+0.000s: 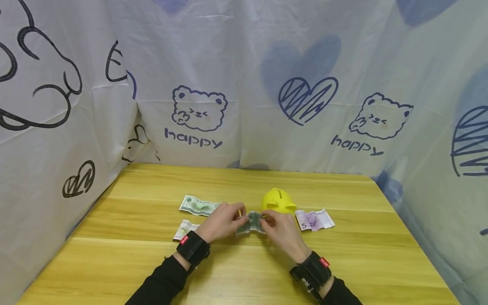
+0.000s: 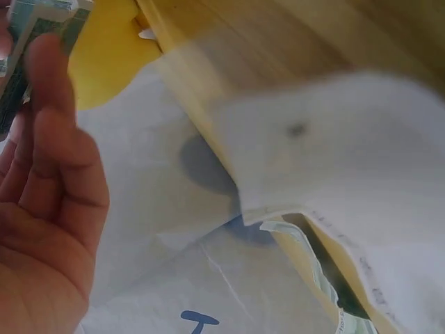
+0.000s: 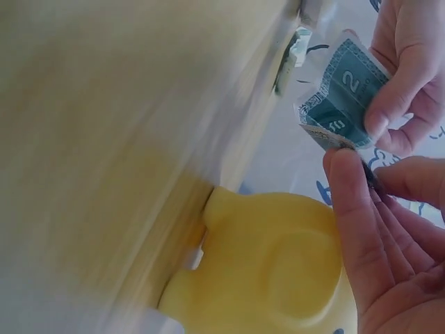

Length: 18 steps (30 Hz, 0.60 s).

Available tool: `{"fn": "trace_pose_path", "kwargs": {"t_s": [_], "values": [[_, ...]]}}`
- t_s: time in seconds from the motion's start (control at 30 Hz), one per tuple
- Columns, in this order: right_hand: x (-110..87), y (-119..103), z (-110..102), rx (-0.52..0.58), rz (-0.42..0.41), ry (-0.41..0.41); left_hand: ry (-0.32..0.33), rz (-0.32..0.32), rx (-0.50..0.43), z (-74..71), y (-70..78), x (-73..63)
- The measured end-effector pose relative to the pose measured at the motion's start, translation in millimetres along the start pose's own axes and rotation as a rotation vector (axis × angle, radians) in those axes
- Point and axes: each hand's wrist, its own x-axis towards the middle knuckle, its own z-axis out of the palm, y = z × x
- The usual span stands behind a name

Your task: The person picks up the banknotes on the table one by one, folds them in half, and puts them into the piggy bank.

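Observation:
Between both hands, a creased dark green banknote (image 1: 252, 223) is held just above the table, in front of the yellow piggy bank (image 1: 278, 201). My left hand (image 1: 225, 220) pinches its left end between thumb and fingers. The other end is pinched by my right hand (image 1: 282, 231). In the right wrist view the banknote (image 3: 345, 90) shows a figure 2 and a fold, with the piggy bank (image 3: 271, 264) close beside the right hand. A slot shows in the piggy bank's top in the head view.
Left of the hands lie a green-and-white banknote (image 1: 199, 206) and a paler banknote (image 1: 186, 229), partly covered by the left hand and wrist. A purple banknote (image 1: 314, 220) lies right of the piggy bank. Printed white cloth (image 1: 251, 140) surrounds the wooden table (image 1: 244, 271) at back and sides.

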Motion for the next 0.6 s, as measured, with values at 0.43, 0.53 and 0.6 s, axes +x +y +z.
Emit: {"fn": "trace_pose_path", "kwargs": {"t_s": [0.43,0.53,0.6], "values": [[5.3,-2.7,0.9,0.061,0.027,0.028,0.180,0.083,-0.038,-2.6,0.1,2.3],[4.5,-2.1,1.2,0.061,0.031,0.030,0.191,0.095,-0.056,-2.2,-0.4,1.9],[3.9,-2.0,1.4,0.058,0.038,0.031,0.193,0.106,-0.068,-1.9,-0.5,1.6]]}}
